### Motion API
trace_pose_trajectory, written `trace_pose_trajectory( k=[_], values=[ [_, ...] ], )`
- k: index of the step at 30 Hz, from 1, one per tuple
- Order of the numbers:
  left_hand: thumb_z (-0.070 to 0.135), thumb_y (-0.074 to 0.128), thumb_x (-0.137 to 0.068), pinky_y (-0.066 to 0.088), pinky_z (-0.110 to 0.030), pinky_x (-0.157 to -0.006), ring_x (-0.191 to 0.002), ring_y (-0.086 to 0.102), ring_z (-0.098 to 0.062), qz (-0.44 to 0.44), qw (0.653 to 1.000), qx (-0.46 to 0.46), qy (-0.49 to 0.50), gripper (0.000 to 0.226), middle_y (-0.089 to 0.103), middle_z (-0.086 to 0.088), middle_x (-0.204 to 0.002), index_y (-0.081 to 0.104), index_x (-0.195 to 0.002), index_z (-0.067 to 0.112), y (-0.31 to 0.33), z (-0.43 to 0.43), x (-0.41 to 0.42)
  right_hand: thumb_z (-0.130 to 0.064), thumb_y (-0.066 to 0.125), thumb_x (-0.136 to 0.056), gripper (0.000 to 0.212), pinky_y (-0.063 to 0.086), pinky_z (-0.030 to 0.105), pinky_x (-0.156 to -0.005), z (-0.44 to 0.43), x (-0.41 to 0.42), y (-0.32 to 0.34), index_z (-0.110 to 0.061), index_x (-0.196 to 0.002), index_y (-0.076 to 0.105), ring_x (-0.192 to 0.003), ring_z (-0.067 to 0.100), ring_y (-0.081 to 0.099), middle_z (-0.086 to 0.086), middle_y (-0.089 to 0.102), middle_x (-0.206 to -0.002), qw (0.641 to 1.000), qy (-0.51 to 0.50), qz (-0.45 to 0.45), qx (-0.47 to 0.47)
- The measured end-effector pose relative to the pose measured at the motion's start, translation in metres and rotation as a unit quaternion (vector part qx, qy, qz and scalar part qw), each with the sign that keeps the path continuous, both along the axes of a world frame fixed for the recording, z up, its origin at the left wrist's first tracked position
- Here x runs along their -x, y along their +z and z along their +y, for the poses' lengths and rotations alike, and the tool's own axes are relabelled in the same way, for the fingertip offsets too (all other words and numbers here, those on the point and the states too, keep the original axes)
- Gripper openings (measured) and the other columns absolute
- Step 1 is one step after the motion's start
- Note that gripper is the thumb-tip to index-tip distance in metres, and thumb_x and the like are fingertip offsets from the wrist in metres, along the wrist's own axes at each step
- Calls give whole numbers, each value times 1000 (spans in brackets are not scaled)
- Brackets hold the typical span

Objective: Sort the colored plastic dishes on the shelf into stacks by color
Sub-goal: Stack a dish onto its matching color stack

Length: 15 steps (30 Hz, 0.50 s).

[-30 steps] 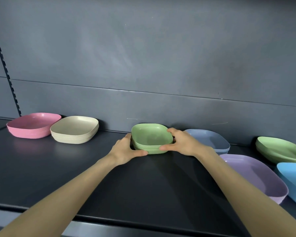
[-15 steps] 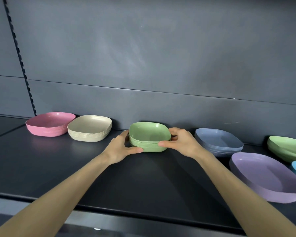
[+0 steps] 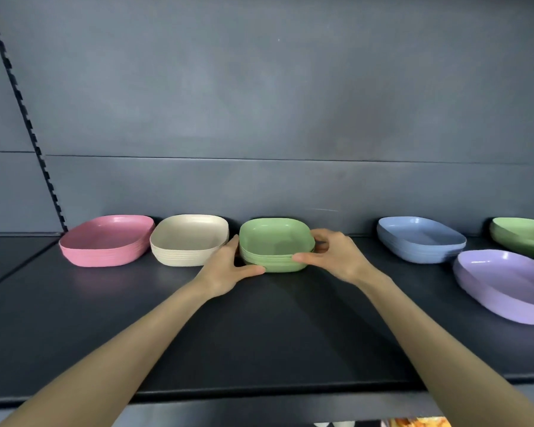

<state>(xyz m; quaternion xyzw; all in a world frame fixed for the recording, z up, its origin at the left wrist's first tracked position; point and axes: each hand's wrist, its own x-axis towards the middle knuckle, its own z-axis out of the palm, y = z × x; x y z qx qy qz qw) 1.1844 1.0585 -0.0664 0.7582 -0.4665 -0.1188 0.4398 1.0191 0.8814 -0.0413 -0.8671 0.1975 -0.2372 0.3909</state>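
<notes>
2 hands (image 3: 225, 268) (image 3: 336, 257) on 1 green stack (image 3: 275, 241)

Bare left hand (image 3: 227, 268), bare right hand (image 3: 336, 257).

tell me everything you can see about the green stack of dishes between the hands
The green stack is several pale green, rounded-square shallow dishes nested together, matte plastic by the look, rims showing as thin lines. It sits level on the dark shelf near the back wall, just right of the cream stack. The left hand grips its left side, thumb along the front lower edge; the right hand grips its right corner, thumb in front, fingers behind the rim.
</notes>
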Motion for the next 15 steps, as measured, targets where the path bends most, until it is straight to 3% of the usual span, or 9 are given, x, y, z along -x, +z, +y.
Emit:
trace_pose_trajectory(
  k=[5, 10, 15],
  values=[
    [22, 77, -78, 42, -20, -83, -100, 58, -14, -31, 999, 37, 9, 50, 63, 4, -105, 55, -120, 9, -7, -2, 2, -33, 84, -68, 62, 50, 35, -97, 6, 0, -1, -16, -123, 60, -102, 12, 64, -8, 68, -111, 1000, -26, -2, -10],
    [56, 69, -62, 48, -39, -95, -105, 61, -16, -24, 998, 55, 26, 73, 67, 2, -111, 57, -120, 13, -14, -2, -4, -40, 83, -66, 68, 48, 36, -98, 3, -3, -4, -21, -125, 55, -106, 12, 62, -8, 66, -114, 999, -31, 15, -25],
    [48, 69, -71, 47, -42, -96, -108, 60, -18, -32, 997, 51, 40, 64, 66, 2, -114, 54, -124, 15, -21, -4, -10, -34, 85, -65, 65, 48, 36, -100, -1, -9, -6, -27, -121, 52, -108, 8, 61, -14, 64, -115, 999, -10, 8, -52]
  ],
)
